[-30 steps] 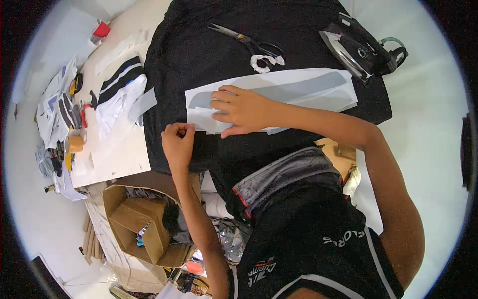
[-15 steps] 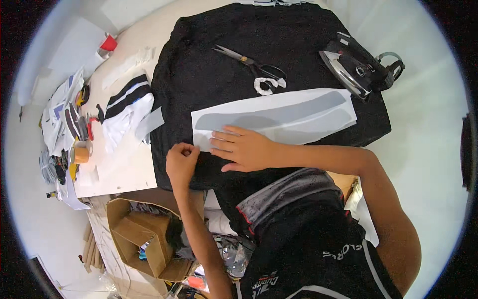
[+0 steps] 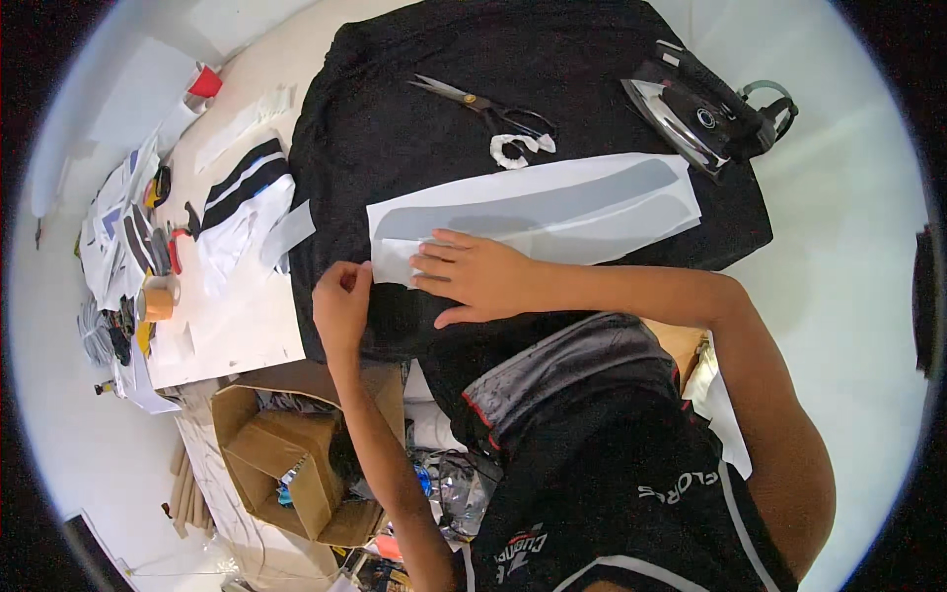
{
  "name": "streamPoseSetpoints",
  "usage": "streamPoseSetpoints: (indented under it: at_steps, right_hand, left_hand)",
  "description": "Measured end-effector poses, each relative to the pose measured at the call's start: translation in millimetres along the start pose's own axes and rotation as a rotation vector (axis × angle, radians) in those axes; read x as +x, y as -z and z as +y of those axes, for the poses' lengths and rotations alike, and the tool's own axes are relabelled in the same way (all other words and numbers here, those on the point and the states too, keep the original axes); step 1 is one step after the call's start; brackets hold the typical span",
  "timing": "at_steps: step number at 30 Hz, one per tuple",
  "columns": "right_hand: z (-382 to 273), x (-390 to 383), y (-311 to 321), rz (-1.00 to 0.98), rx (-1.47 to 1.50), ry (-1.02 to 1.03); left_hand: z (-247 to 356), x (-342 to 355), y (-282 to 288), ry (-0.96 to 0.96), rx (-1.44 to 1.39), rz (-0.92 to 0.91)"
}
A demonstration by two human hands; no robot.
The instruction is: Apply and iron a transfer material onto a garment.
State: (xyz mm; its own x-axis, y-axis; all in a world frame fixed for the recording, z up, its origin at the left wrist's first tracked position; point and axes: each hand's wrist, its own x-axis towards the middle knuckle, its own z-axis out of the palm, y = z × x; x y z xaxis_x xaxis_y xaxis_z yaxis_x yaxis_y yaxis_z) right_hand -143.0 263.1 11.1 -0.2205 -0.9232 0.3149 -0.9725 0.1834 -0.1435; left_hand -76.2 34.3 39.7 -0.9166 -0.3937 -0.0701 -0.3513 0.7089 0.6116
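A long white sheet [image 3: 651, 219] with two curved grey strips lies on a black cloth [image 3: 395, 109]. The upper grey strip [image 3: 572, 200] runs nearly its full length. My right hand [image 3: 478, 278] rests flat on the sheet's lower left part, fingers spread, covering some of the lower strip. At the sheet's lower left corner is my left hand [image 3: 341, 304], its thumb and fingertips pinched together; whatever is between them is too small to make out. Black-handled scissors [image 3: 483, 107], one loop wrapped in white, lie beyond the sheet.
A black iron [image 3: 695, 113] lies at the sheet's far right end. Striped black-and-white fabric [image 3: 245, 197] and a grey piece [image 3: 288, 235] sit on the pale table to the left. A tape roll [image 3: 156, 301] is farther left. Below the table stands an open cardboard box [image 3: 286, 464].
The whole view has shifted a little, so the cloth, sheet and scissors appear slightly higher and farther left. My left hand keeps its pinch and my right hand stays flat on the sheet.
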Motion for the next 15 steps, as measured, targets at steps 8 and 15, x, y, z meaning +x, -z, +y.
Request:
streamPoseSetpoints:
  at_steps: [8,15]
  right_hand:
    - [0,-4,-6,-0.041,0.022,-0.047]
    - [2,-4,-7,-0.018,0.047,-0.035]
  left_hand:
    - [9,-47,-28,-0.577,0.447,0.043]
    - [4,-54,-32,-0.509,0.553,0.039]
